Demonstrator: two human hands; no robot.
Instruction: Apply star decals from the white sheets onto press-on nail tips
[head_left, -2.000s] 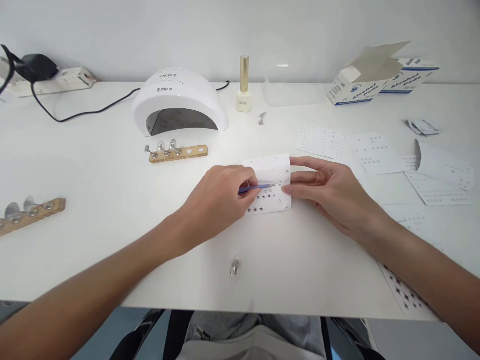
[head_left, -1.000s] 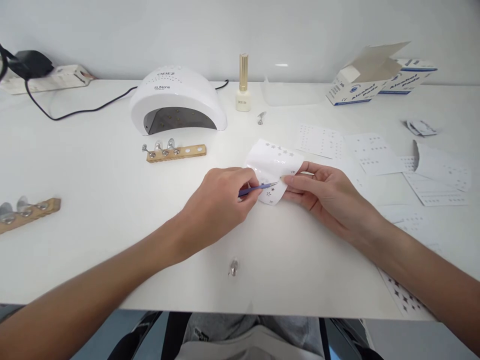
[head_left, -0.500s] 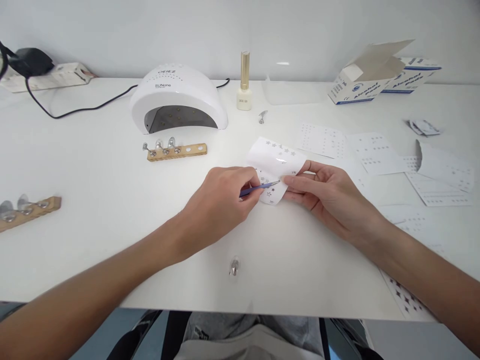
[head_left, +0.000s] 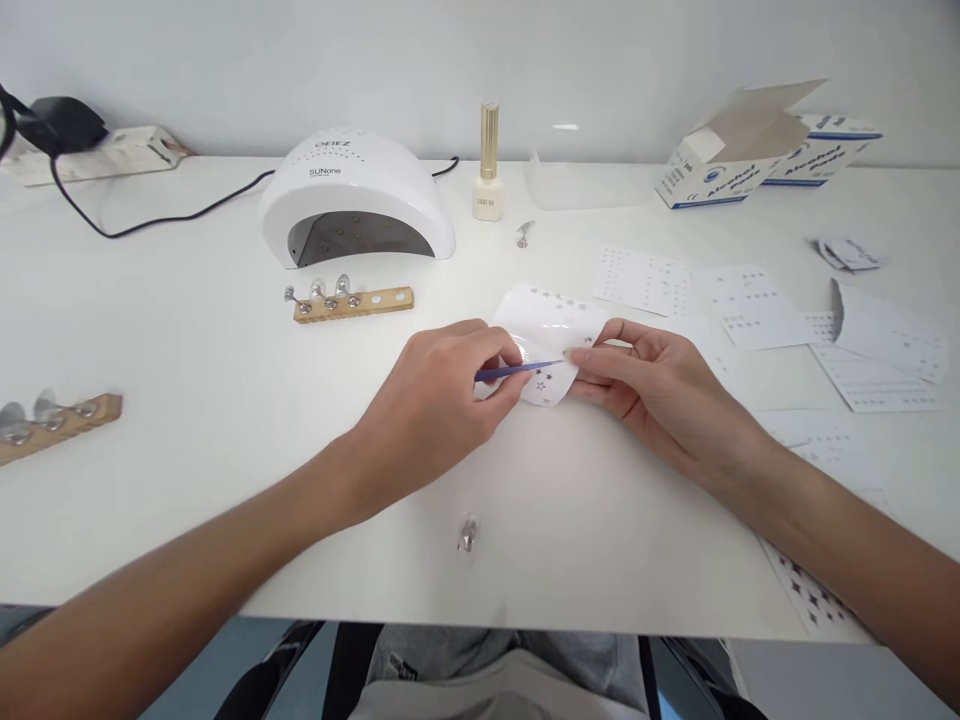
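Note:
My left hand (head_left: 442, 400) pinches slim blue-purple tweezers (head_left: 504, 372) between thumb and fingers. Their pointed tip lies over a white sticker sheet (head_left: 544, 312) printed with silver and dark stars, close to my right thumb. The sheet's right edge is gripped by my right hand (head_left: 645, 380), thumb on top and fingers beneath, and the sheet bends upward off the table. Whether a star sits in the tweezer tip is too small to make out. A clear nail tip on a small stand (head_left: 468, 534) is on the table below my hands.
Behind stand a white nail lamp (head_left: 352, 190), a cream polish bottle (head_left: 488, 195) and alcohol pad boxes (head_left: 731, 165). Wooden strips (head_left: 352, 305) (head_left: 64, 425) hold nail tips at left. Several sticker sheets (head_left: 645, 280) lie at right. A single nail tip (head_left: 524, 235) sits near the bottle.
My left hand has tilted slightly, with the tweezers lying flatter and their tip a little nearer my right thumb. The sheet has flexed slightly. My right hand has hardly moved.

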